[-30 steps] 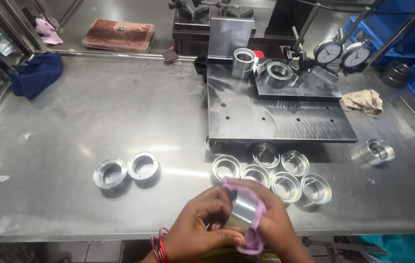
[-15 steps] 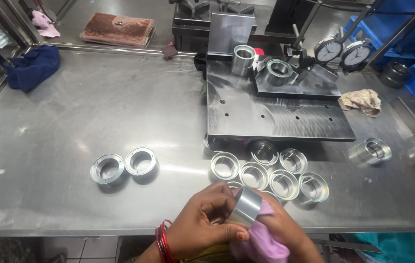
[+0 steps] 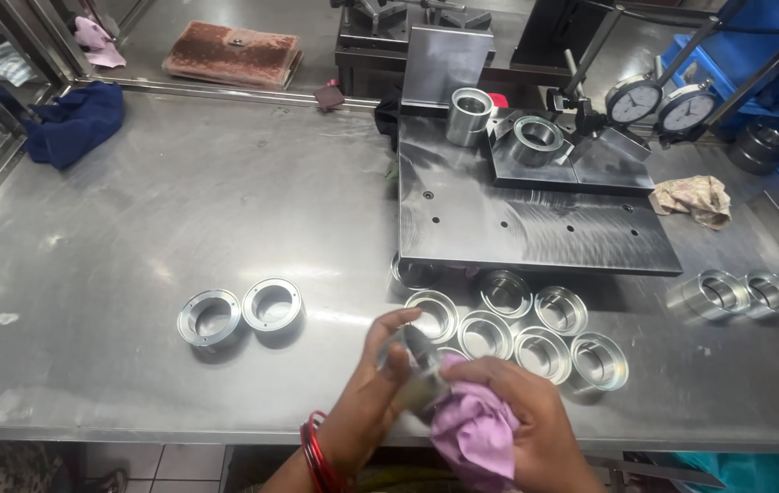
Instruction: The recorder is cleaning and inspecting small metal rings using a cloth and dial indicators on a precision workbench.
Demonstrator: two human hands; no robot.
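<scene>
Down at the near edge of the steel surface (image 3: 134, 228), both hands are busy on one part. The left hand (image 3: 373, 388) has its grip wrapped around a shiny metal ring (image 3: 415, 365), fingers curled over the top, thumb underneath, the ring tilted and a little blurred. The right hand (image 3: 526, 424) presses a pink cloth (image 3: 473, 429) against the ring's lower side, its grip bunched tight on the fabric. Red bangles (image 3: 316, 449) sit on the left wrist.

Just beyond the hands, a cluster of similar rings (image 3: 517, 324) lies flat on the surface, packed side by side in front of a dark steel plate (image 3: 526, 224). Off to the left, two more rings (image 3: 239, 312) lie together, touching, well apart from the cluster. Toward the right edge, another pair of rings (image 3: 736, 294) lies on its side.

On the plate's far end stands an upright metal sleeve (image 3: 470, 116), beside a gauge fixture with a ring seated in it (image 3: 537, 139) and two round dial gauges (image 3: 659, 102). A crumpled patterned rag (image 3: 693, 196) lies near the plate's right corner, and a dark blue cloth (image 3: 74, 123) lies at the far left corner.
</scene>
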